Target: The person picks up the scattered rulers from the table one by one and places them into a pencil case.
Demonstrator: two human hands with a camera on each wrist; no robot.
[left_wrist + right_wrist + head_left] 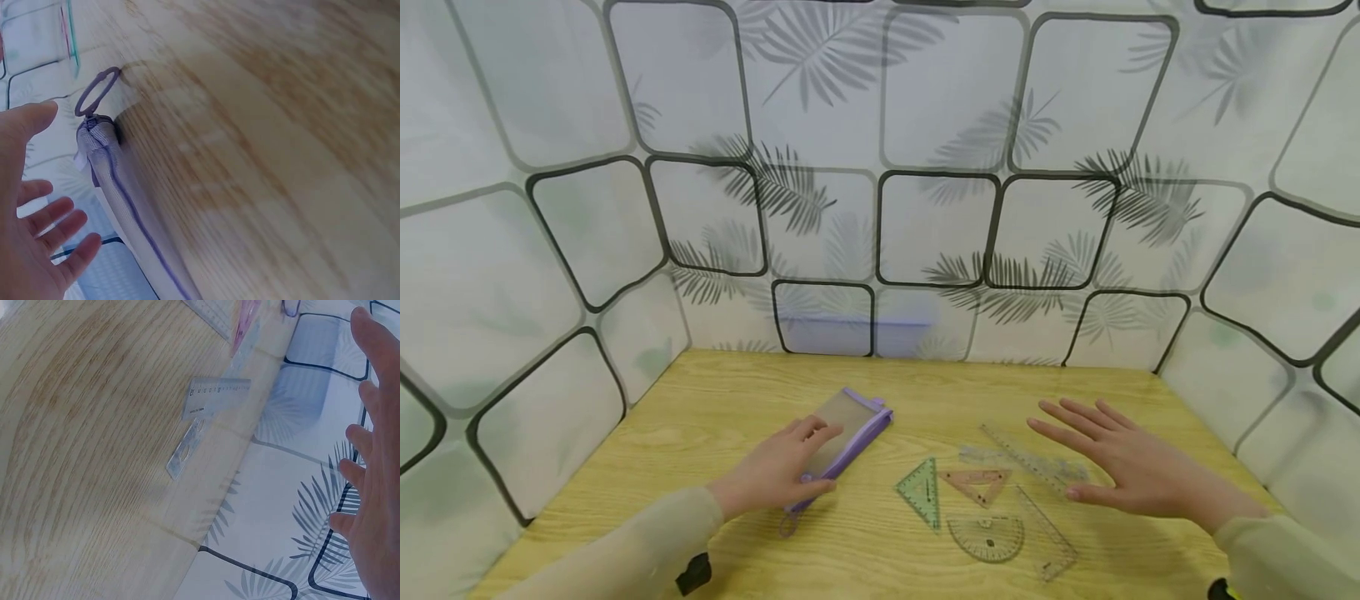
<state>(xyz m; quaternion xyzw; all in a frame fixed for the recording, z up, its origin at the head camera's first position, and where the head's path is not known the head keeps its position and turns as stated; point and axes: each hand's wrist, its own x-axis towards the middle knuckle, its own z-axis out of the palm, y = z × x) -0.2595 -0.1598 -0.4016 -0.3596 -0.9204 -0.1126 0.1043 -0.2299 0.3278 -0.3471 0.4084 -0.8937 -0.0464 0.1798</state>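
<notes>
A mesh zip pencil case [867,437] with purple edging and a ring pull [98,92] lies slantwise on the table. My left hand [778,475] is over its near left side, fingers spread; the left wrist view shows a gap between fingers and case. To the right, my right hand [1131,467] hovers palm down with straight fingers, holding nothing. By it lie a clear ruler [1018,452] crossing a clear stencil strip [981,455], and a clear set square [1060,568]. A green set square [922,492], an orange triangle [973,476] and a clear protractor [988,546] lie between the hands.
The light wood table [715,392] meets a patterned cloth wall [820,225] along its back edge. Similar patterned walls stand close on the left [490,292] and right [1262,383].
</notes>
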